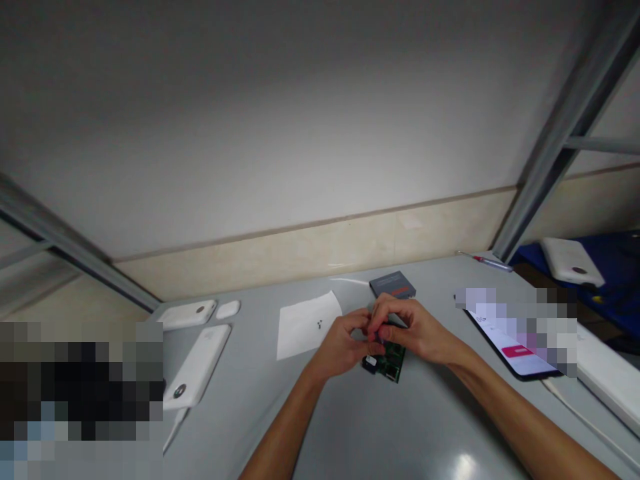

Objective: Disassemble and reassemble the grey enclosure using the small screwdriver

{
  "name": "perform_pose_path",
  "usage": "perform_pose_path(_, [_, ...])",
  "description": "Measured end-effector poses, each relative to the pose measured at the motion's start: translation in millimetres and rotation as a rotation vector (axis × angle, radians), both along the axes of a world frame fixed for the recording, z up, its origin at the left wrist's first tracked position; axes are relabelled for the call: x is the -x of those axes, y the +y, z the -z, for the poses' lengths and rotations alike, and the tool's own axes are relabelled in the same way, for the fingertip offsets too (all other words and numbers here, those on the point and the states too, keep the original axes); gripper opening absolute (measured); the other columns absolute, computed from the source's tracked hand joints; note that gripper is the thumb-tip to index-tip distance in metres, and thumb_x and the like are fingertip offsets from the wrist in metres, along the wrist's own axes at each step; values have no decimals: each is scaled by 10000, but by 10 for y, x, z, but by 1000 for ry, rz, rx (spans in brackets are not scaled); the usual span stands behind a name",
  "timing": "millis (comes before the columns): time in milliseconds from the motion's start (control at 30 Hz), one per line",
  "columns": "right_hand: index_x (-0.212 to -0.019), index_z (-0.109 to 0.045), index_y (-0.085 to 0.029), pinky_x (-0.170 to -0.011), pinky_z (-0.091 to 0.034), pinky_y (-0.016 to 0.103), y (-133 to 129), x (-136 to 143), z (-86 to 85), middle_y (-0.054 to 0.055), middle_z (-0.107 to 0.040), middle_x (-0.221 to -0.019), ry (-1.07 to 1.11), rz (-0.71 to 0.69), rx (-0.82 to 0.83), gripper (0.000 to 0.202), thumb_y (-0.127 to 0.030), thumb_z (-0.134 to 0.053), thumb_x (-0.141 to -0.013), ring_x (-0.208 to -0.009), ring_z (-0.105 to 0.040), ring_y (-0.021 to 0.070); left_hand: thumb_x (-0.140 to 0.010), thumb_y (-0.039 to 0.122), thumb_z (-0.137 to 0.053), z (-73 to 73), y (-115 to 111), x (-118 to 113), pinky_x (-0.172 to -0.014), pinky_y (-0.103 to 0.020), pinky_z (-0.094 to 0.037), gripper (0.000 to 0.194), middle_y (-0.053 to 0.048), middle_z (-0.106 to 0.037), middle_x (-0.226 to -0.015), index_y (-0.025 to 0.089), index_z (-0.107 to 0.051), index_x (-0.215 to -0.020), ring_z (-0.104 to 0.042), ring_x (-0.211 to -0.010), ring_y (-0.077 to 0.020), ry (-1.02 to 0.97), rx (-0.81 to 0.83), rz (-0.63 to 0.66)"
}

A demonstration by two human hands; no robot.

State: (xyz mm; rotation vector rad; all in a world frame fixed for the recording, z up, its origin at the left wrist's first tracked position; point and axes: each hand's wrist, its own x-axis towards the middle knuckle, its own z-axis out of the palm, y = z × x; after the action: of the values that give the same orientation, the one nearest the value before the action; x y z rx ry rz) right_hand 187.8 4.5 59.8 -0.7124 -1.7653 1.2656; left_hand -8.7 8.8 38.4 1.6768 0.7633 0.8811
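A: Where does the green circuit board (391, 360) sit?

B: Low of centre on the grey table (380, 427), between both hands. The left hand (340, 347) curls at its nine o'clock edge, fingers bent and pinched at the top corner. The right hand (417, 330) arches over it from one o'clock, fingertips closed on the same spot. Whatever small part they pinch is too hidden to name.

A: How would the person handle this well?

B: Probably by keeping the board flat on the table, holding it by the edges and working with the fingertips only, gently, so nothing bends.

A: Count the things around it.

B: One grey box with a red label (393, 285) just past the hands at twelve o'clock. One white sheet of paper (307, 323) at ten o'clock, with three tiny dark specks (319, 325) on it, perhaps screws. Two white power banks at nine o'clock, the nearer (197, 367) and the farther (187, 313), plus one small white case (228, 309). One lit phone (515, 347) at three o'clock. One more white device (573, 261) on the blue surface (615, 280) at two o'clock, and one pen (487, 261) by the wall.
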Motion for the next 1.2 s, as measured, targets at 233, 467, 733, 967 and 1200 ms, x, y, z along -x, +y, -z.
perform_pose_path(233, [-983, -741, -207, -807, -442, 337, 77, -60, 12, 52, -690, -914, -21, 65, -57, 315, -510, -731, -902, -855, -564, 199, -897, 468, -743, 22, 63, 125, -849, -320, -485, 307, -80, -712, -1001, 170, -758, -969, -633, -938, -219, 134, -201, -81])
perform_pose_path(467, [-1010, -714, -210, -629, -373, 280, 146, -120, 49, -13, -531, -746, -89, 168, -65, 293, -491, -696, -927, -677, -469, 145, -973, 102, -462, 106, 334, 697, -983, -408, -457, 293, -96, -701, -1030, 196, -733, -1037, -595, -1047, -268, 719, -532, -547])
perform_pose_path(733, [-929, -571, -214, -588, -365, 263, 216, -112, 176, -40, -507, -708, 95, 281, 44, 375, -578, -660, -925, -647, -471, 130, -886, 56, -523, 157, 384, 1078, -990, -392, -483, 275, -87, -694, -1032, 200, -734, -987, -618, -1054, -261, 928, -416, -449])
perform_pose_path(967, [-966, -614, -219, -617, -376, 283, 189, 97, 406, -11, -614, -732, -218, 384, -65, 284, -503, -623, -964, -654, -531, 161, -906, 110, -565, 77, 339, 1052, -1000, -384, -473, 244, -88, -693, -1068, 211, -757, -1017, -614, -1089, -266, 911, -385, -361])
perform_pose_path(1200, [-930, -691, -238, -707, -383, 324, 70, 210, 422, 26, -670, -747, -548, 412, -345, 204, -420, -625, -994, -749, -586, 220, -859, 2, -539, 131, 365, 1060, -1004, -352, -483, 336, -87, -708, -1090, 191, -754, -1035, -654, -1076, -235, 831, -337, -318])
